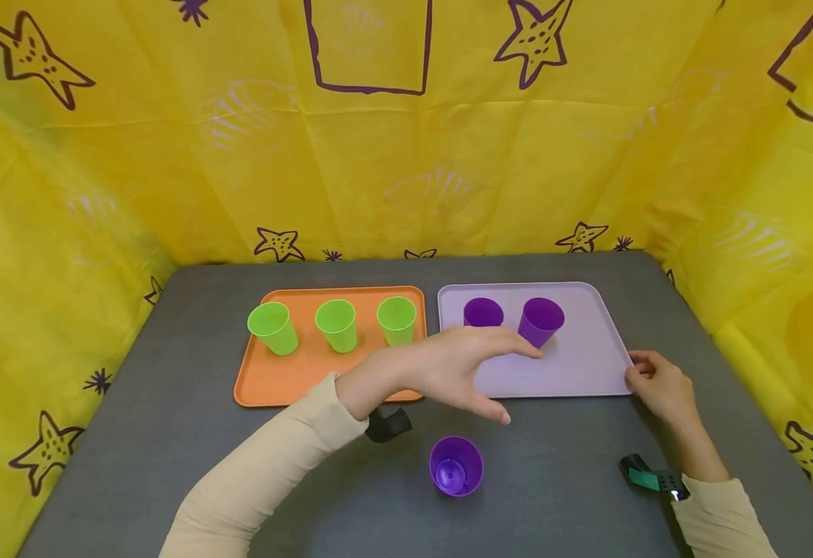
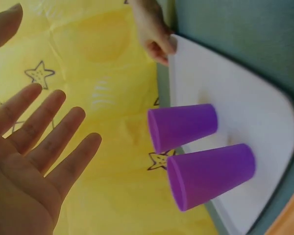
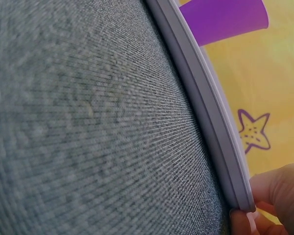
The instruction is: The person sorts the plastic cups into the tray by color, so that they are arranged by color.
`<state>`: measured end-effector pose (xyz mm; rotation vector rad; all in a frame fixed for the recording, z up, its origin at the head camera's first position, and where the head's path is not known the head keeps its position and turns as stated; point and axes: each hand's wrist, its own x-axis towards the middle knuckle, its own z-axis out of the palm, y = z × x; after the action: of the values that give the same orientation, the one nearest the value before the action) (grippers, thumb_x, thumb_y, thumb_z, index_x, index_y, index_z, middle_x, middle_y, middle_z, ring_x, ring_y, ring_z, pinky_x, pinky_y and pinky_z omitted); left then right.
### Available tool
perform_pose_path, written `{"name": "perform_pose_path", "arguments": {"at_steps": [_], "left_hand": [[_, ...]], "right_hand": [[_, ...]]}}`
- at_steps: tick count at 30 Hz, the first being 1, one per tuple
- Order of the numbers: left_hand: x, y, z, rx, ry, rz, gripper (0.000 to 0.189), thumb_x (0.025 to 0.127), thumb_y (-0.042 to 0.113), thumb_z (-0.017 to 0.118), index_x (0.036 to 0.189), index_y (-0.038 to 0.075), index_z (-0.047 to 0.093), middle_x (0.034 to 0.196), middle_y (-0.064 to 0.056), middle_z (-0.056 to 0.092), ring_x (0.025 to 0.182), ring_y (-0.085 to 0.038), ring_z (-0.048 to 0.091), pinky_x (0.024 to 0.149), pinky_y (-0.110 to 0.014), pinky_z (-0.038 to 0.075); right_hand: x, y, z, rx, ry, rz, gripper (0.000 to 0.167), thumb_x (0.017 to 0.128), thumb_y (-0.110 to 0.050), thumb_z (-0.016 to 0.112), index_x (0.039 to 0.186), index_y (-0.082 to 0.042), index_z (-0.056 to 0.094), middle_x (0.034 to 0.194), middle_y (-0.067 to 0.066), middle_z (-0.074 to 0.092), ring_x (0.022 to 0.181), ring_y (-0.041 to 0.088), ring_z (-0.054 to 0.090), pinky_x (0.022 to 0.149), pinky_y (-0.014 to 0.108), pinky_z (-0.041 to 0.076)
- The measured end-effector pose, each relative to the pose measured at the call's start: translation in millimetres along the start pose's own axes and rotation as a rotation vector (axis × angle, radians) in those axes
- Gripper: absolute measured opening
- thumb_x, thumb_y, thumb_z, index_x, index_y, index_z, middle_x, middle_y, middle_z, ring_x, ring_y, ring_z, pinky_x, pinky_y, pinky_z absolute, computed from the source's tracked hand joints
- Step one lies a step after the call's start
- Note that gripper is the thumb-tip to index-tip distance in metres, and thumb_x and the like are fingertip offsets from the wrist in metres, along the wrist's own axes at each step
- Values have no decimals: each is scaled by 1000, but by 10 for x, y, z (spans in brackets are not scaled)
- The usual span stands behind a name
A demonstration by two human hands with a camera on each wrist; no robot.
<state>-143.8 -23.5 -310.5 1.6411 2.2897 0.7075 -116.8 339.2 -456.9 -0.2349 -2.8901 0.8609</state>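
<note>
My left hand is held out over the near left part of the lilac tray, fingers straight and spread, holding nothing. Two purple cups stand upright on that tray; the hand partly covers the left one in the head view. At the tray's near right corner, my right hand pinches the rim between thumb and fingers, as the right wrist view also shows with the thumb over the edge. A third purple cup stands on the table in front of the trays, its mouth facing up.
An orange tray lies left of the lilac one, with three green cups in a row on it. The grey table is bordered by a yellow patterned cloth at the back and sides.
</note>
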Motion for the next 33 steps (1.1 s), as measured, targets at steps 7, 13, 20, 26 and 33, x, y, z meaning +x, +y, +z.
{"name": "perform_pose_path", "arguments": {"at_steps": [7,13,20,26,33], "left_hand": [[-220,-39,222,-65,-37,32,74,75,41,73,137,19,40,136,6,45,125,-1,38,103,-16,31],[-407,-93,427,-94,-80,43,77,73,42,74,137,17,39,133,6,46,121,-1,40,102,-13,31],[-602,-120,607,-180,-100,-1,82,72,44,75,139,19,36,137,8,43,124,-3,40,104,-16,32],[-700,-141,755,-210,-78,19,86,70,42,77,139,15,35,138,2,44,125,-6,41,104,-16,32],[-751,-182,862,-232,-74,32,85,69,37,79,138,11,36,134,-2,49,120,-3,44,100,-14,35]], "right_hand": [[9,13,13,-5,-4,5,33,85,-17,53,111,4,57,84,14,61,63,8,46,53,22,39],[7,-1,2,-3,11,-7,32,84,-16,54,110,3,58,83,13,61,61,1,44,53,22,38],[5,1,1,-3,16,-13,32,85,-17,53,109,3,58,83,13,61,60,-3,42,53,22,38],[-2,-11,5,-1,28,-11,31,84,-16,53,108,3,59,83,13,62,60,-5,41,53,22,38],[-6,-21,7,-5,37,-9,31,84,-16,53,108,3,59,82,13,62,59,-5,41,52,22,38]]}}
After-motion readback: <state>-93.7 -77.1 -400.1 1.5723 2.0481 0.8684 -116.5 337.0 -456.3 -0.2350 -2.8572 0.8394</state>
